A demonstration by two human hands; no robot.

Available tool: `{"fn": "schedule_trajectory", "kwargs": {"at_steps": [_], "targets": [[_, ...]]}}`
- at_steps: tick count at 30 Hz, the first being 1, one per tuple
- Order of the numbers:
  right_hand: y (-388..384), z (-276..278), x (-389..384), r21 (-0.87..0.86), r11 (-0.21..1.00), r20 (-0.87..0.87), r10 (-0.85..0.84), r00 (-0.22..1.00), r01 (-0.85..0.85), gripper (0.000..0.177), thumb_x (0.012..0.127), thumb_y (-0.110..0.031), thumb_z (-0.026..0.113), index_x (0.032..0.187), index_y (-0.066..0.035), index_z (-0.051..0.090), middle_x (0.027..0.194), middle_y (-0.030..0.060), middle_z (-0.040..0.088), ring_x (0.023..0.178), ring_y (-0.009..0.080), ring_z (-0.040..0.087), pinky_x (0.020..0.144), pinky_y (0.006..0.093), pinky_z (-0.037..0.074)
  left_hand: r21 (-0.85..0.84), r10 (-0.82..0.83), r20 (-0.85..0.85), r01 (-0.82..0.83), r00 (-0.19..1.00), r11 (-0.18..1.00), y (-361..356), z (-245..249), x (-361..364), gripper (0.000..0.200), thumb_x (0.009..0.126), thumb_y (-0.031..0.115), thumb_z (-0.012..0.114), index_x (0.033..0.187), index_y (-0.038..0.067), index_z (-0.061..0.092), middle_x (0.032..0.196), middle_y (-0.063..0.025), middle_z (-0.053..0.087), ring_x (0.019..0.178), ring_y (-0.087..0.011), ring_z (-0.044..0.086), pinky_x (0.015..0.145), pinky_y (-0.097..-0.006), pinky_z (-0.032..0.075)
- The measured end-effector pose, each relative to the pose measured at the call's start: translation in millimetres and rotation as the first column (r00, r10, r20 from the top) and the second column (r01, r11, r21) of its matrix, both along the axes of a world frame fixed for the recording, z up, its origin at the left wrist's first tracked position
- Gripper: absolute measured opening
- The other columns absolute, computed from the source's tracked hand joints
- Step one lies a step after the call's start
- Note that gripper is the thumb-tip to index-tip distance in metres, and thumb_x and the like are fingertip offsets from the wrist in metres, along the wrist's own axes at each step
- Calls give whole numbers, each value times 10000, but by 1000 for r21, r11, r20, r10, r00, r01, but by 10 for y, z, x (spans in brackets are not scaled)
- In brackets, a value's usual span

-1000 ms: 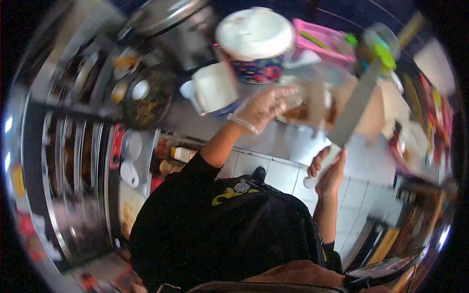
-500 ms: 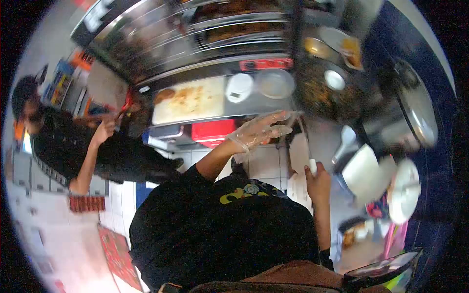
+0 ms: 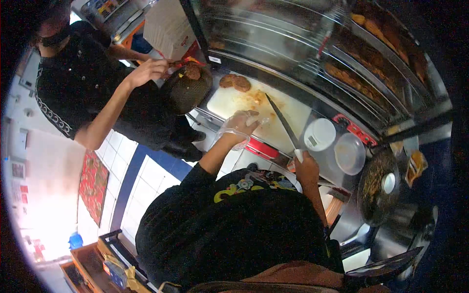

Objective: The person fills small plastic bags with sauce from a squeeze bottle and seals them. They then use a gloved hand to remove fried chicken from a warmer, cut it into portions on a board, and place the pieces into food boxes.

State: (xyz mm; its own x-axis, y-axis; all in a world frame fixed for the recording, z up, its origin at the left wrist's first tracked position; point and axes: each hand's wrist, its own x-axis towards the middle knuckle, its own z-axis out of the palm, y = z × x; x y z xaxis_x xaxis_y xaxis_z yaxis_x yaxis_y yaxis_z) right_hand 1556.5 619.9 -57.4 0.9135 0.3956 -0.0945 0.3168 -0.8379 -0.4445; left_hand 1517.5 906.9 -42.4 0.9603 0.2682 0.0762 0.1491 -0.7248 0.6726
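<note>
My right hand (image 3: 307, 168) is closed round the white handle of a long knife (image 3: 283, 119), whose blade reaches over the white cutting board (image 3: 298, 110) with its tip near the board's middle. My left hand (image 3: 242, 124), in a clear plastic glove, hovers at the board's near edge with its fingers partly curled; whether anything is in them is too unclear to tell. Two browned round patties (image 3: 235, 82) lie at the board's far left corner. Crumbs and brown smears (image 3: 256, 99) cover the board between the patties and the blade.
A co-worker (image 3: 117, 93) at the left reaches over a dark round pan (image 3: 188, 93) with food. Right of the board are a white scale (image 3: 319, 134), a clear round container (image 3: 349, 154) and a large pan of food (image 3: 378, 188). A glass display case (image 3: 273, 41) stands behind.
The view has turned left, toward the board and co-worker. The knife, in my right hand, now extends over the board. My gloved left hand has come to the board's near edge, its fingers more curled.
</note>
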Motion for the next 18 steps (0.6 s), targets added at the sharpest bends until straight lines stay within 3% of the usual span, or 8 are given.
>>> {"fn": "schedule_trajectory", "kwargs": {"at_steps": [2,7,10,11,13,14,15,18], "targets": [[72,-15,122,26,999,-94,33,995,-31,337,851,-321,611,928,-1,538,855,252,625,803,433,621,714,507,486,28,98,-74,-96,992,995,163,-169,73,441,848,392,598,1186,109,578,1113,-183,610,1072,-335,553,935,-407,431],[174,51,446,88,986,-74,151,986,-145,413,893,-384,550,958,24,565,880,293,612,840,443,606,753,513,462,160,441,-253,-413,861,897,381,-226,472,431,864,369,499,1179,85,574,1135,-204,597,1057,-354,577,910,-435,459],[350,469,674,-16,978,-252,196,948,-206,448,925,-402,491,964,36,575,900,308,606,868,448,599,778,516,454,104,499,-175,-488,849,867,544,-386,579,395,861,331,485,1159,90,582,1090,-202,619,1038,-354,586,914,-431,458],[356,460,724,10,967,-323,245,914,-255,493,943,-426,445,983,46,583,920,307,609,891,449,596,800,510,451,152,489,-98,-473,867,868,594,-425,584,376,873,319,471,1153,95,585,1043,-202,633,1002,-356,599,894,-425,468],[358,412,726,126,926,-458,372,807,-356,522,942,-449,438,990,47,590,928,303,613,905,455,593,816,503,449,79,569,-18,-566,822,820,630,-455,558,353,877,304,465,1131,98,597,1034,-196,634,989,-353,603,880,-425,475],[329,355,711,188,900,-517,432,739,-394,536,942,-461,434,993,48,594,932,301,615,912,457,591,824,500,448,39,608,17,-608,794,793,609,-419,530,342,880,297,463,1120,99,604,1029,-194,634,983,-351,605,873,-424,478],[289,81,671,209,856,-395,515,760,-472,605,956,-518,373,956,43,599,833,281,615,829,441,605,754,469,451,47,689,113,-696,716,716,530,-389,451,294,873,275,491,1075,110,628,1006,-174,640,967,-338,612,850,-417,487],[303,-424,705,134,878,-513,458,726,-460,607,953,-521,380,953,40,612,834,274,622,811,441,601,758,470,448,-94,761,252,-767,598,635,475,-397,237,267,849,274,545,1041,119,644,1010,-151,645,964,-329,617,839,-413,489]]}}
